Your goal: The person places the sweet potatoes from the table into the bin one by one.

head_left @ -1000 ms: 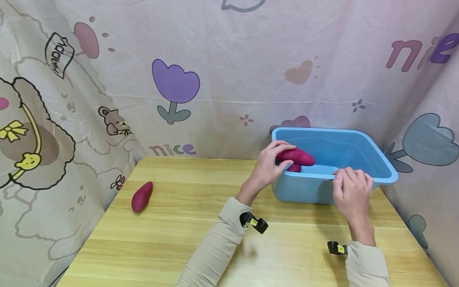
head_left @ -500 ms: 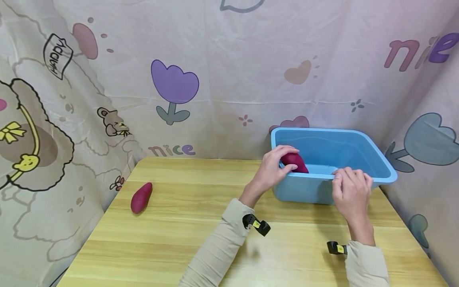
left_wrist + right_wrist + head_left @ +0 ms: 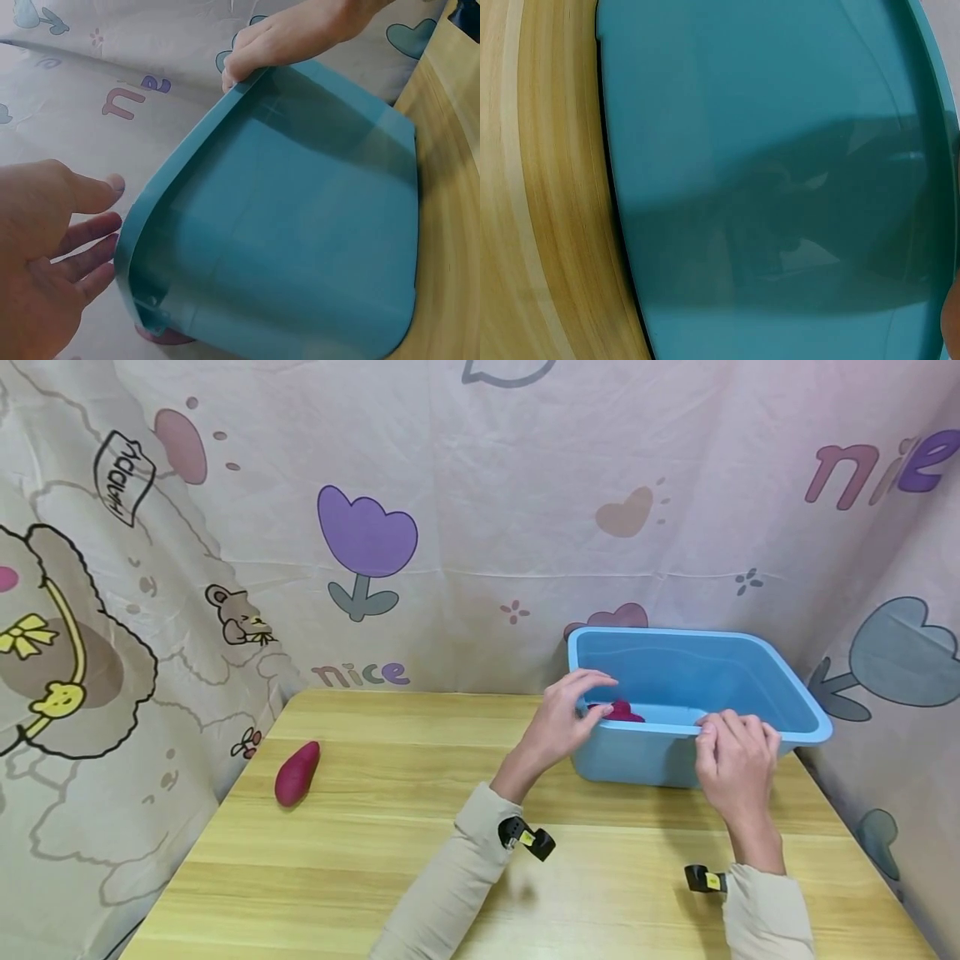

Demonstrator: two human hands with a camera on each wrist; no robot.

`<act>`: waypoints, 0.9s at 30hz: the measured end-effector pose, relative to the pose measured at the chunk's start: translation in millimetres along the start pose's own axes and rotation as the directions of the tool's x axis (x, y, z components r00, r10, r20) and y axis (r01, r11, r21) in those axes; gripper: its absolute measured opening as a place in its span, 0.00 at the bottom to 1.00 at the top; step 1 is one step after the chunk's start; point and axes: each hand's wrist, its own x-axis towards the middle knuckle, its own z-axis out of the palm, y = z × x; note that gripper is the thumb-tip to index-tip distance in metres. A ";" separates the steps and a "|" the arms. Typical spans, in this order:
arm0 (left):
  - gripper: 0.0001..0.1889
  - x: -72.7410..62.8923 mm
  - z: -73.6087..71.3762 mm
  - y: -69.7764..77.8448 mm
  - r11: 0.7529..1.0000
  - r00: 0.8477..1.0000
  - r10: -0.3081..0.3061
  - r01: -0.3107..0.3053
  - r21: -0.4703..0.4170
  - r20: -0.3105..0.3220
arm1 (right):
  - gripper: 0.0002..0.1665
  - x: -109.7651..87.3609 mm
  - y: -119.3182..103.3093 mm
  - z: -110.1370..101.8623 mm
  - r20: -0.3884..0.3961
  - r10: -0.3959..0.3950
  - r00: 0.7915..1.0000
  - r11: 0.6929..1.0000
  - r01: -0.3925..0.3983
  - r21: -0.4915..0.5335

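A blue plastic tub (image 3: 637,757) stands at the right rear of the table. My left hand (image 3: 558,718) is at its left front corner, fingers spread and holding nothing; the left wrist view shows the parted fingers (image 3: 88,232) right at the rim. Down inside the tub, below that hand, lie dark red sweet potatoes (image 3: 624,712), mostly hidden by the front wall. My right hand (image 3: 738,768) grips the front rim with its fingers curled over the edge. Another sweet potato (image 3: 297,774) lies on the table's left side.
The wood-grain table (image 3: 360,860) reaches back to a printed curtain (image 3: 480,527), which also hangs along both sides. The tub's back touches or nears the curtain. Small black cameras (image 3: 528,837) are strapped to both sleeves.
My left hand lowered a sweet potato into the tub and let go of it; the fingers have spread and drawn slightly back. My right hand has stayed on the rim.
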 end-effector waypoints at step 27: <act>0.17 -75.1 -39.0 -30.7 1.000 0.995 -0.006 0.009 0.022 -0.100 | 0.23 -1.4 1.9 -0.7 0.013 -0.002 1.000 1.000 0.002 0.003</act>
